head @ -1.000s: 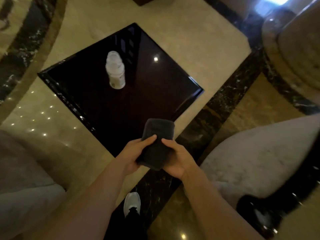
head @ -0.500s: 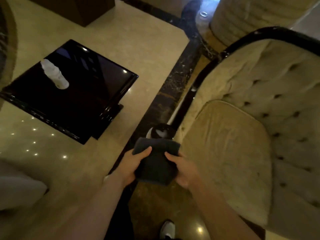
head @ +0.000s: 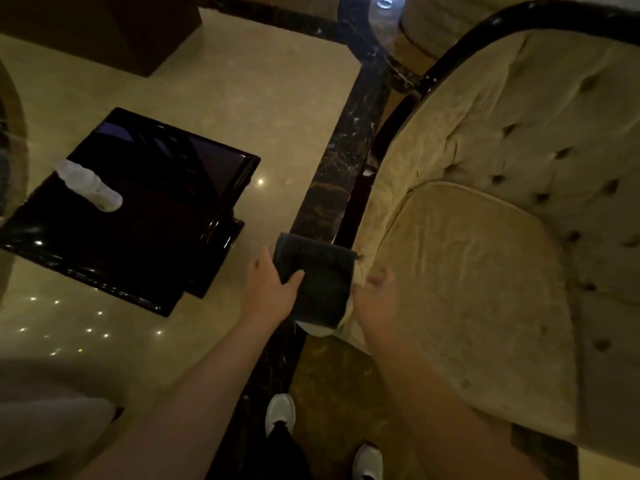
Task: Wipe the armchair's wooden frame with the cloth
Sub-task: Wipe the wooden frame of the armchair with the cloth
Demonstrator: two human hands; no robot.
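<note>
A beige tufted armchair (head: 485,271) fills the right side, edged by a dark glossy wooden frame (head: 391,133) that curves from the backrest down the left arm. A folded dark cloth (head: 318,278) lies over the front end of that left arm. My left hand (head: 273,289) grips the cloth's left edge, thumb on top. To the cloth's right is my right hand (head: 377,303), held against its right edge with the fingers curled; the grip itself is hidden.
A glossy black low table (head: 166,237) stands to the left with a white plastic bottle (head: 90,185) on it. Polished marble floor (head: 242,98) with a dark inlay band runs between table and chair. My white shoes (head: 280,414) are below. Another pale seat (head: 41,420) sits at lower left.
My view has swung from the table to the armchair. Both hands have carried the cloth forward and right onto the front end of the chair's left arm.
</note>
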